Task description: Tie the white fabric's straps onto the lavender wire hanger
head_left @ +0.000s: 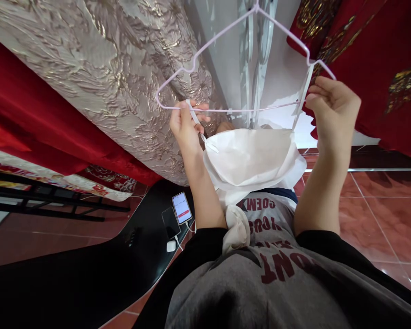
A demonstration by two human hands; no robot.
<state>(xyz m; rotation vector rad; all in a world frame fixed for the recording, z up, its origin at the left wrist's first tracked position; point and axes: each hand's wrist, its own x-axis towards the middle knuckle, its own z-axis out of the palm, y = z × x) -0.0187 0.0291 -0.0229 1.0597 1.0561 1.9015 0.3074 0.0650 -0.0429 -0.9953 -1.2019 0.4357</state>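
Note:
A pale pink clothes hanger (222, 34) is held up in front of me, its top near the upper edge of the view. Below its bar hangs a white garment with thin straps (250, 155). My left hand (188, 121) is closed at the hanger's lower left corner, with one strap pinched between thumb and fingers. The other strap (303, 96) loops over the notch on the hanger's right side. Closed around the hanger's right end is my right hand (332, 103), its fingertips close to that strap. Exactly what they press on is partly hidden.
Beige embossed fabric (116, 68) hangs at the left, beside red cloth (37, 105). Red cloth with gold sequins (390, 68) hangs at the right. Two phones (181, 208) with cables and a small white case (171, 246) lie on a black surface (99, 256). The floor (373, 219) is red tile.

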